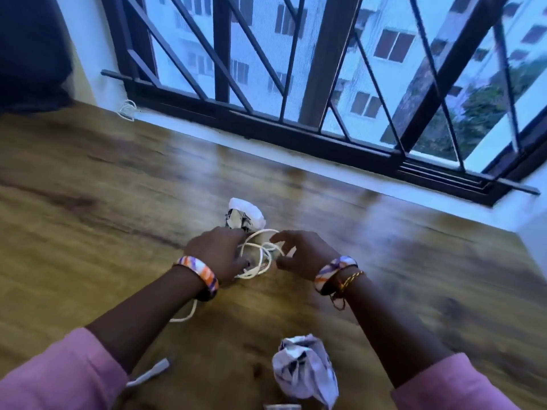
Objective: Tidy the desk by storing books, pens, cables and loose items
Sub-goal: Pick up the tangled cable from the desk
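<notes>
I see the white cable [257,255] in loops on the wooden desk [118,179], between both hands. The left hand [216,253] grips the loops with curled fingers. The right hand [302,255] pinches the cable from the other side. One crumpled paper [245,216] lies just behind the hands, another paper ball [305,369] lies near me.

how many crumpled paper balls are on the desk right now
2. One crumpled paper ball lies just beyond the hands, past the white cable. The other sits near the front edge between the forearms. More could lie out of view.
</notes>
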A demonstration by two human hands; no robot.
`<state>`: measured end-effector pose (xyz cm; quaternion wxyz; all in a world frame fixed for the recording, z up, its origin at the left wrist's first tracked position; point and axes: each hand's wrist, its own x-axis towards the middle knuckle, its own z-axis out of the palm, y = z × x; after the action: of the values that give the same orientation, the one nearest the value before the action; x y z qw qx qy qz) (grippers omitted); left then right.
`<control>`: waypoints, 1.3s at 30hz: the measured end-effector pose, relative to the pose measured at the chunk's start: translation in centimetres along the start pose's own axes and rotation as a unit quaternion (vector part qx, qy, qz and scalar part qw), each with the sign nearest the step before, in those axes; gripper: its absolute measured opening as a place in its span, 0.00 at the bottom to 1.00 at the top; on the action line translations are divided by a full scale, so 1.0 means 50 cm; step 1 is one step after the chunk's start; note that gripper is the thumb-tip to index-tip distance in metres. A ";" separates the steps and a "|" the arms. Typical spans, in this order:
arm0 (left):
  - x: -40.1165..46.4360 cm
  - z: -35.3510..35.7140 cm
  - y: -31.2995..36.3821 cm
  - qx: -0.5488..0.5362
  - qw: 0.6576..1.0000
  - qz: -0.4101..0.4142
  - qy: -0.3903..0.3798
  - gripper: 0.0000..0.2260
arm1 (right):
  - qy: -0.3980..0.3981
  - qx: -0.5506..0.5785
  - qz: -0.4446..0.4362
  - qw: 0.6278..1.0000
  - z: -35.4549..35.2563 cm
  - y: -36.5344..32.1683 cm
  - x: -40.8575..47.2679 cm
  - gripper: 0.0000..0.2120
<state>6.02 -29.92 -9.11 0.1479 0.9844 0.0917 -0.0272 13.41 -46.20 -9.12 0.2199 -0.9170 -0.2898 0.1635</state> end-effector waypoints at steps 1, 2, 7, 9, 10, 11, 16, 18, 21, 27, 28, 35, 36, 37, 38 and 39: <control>0.006 0.000 -0.001 0.001 1.000 0.004 -0.001 0.13 | 0.003 0.005 0.001 1.000 -0.004 0.002 0.001 0.18; 0.010 0.001 -0.004 0.000 1.000 0.004 -0.002 0.13 | 0.006 0.007 0.003 1.000 -0.007 0.006 0.000 0.16; 0.000 0.000 -0.022 -0.055 0.997 -0.015 0.052 0.04 | 0.055 0.016 0.013 0.998 -0.023 0.015 -0.037 0.13; -0.022 -0.003 -0.020 -0.076 0.993 -0.016 0.094 0.02 | 0.088 0.028 0.006 0.996 -0.031 0.010 -0.065 0.13; -0.036 -0.005 -0.020 -0.082 0.990 -0.017 0.115 0.02 | 0.106 0.037 0.002 0.994 -0.033 0.003 -0.083 0.12; -0.047 -0.007 -0.021 -0.090 0.987 -0.023 0.130 0.03 | 0.121 0.047 -0.002 0.992 -0.036 -0.005 -0.103 0.11; -0.139 0.015 -0.043 -0.096 0.984 -0.095 0.114 0.17 | 0.182 0.086 -0.031 0.979 -0.007 -0.027 -0.248 0.08; -0.192 0.042 -0.045 -0.091 0.986 -0.105 0.097 0.24 | 0.211 0.092 -0.031 0.973 0.024 -0.029 -0.303 0.06; -0.262 0.089 -0.049 -0.105 0.983 -0.119 0.095 0.33 | 0.265 0.115 -0.064 0.955 0.070 -0.040 -0.362 0.04; -0.335 0.115 -0.056 -0.140 0.971 -0.152 0.122 0.34 | 0.161 -0.083 -0.081 0.980 0.145 -0.067 -0.425 0.17; -0.342 0.110 -0.057 -0.137 0.971 -0.153 0.121 0.32 | 0.155 -0.121 -0.073 0.978 0.154 -0.067 -0.426 0.16; -0.433 0.048 -0.077 -0.123 0.975 -0.098 0.157 0.23 | 0.209 -0.043 -0.104 0.971 0.190 -0.107 -0.417 0.15; -0.452 0.038 -0.082 -0.144 0.971 -0.066 0.179 0.23 | 0.215 -0.003 -0.123 0.969 0.191 -0.125 -0.417 0.14; -0.477 0.027 -0.093 -0.174 0.967 -0.040 0.181 0.25 | 0.220 0.040 -0.141 0.964 0.193 -0.150 -0.414 0.14; -0.503 0.016 -0.099 -0.218 0.962 -0.016 0.162 0.27 | 0.227 0.075 -0.159 0.958 0.194 -0.177 -0.411 0.13; -0.531 0.006 -0.109 -0.274 0.953 -0.001 0.131 0.29 | 0.228 0.104 -0.174 0.952 0.200 -0.209 -0.405 0.12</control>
<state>-21.07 -29.45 -8.82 0.3985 0.9008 0.1152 0.1281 -11.40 -47.66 -8.93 0.3991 -0.8372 -0.3689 -0.0613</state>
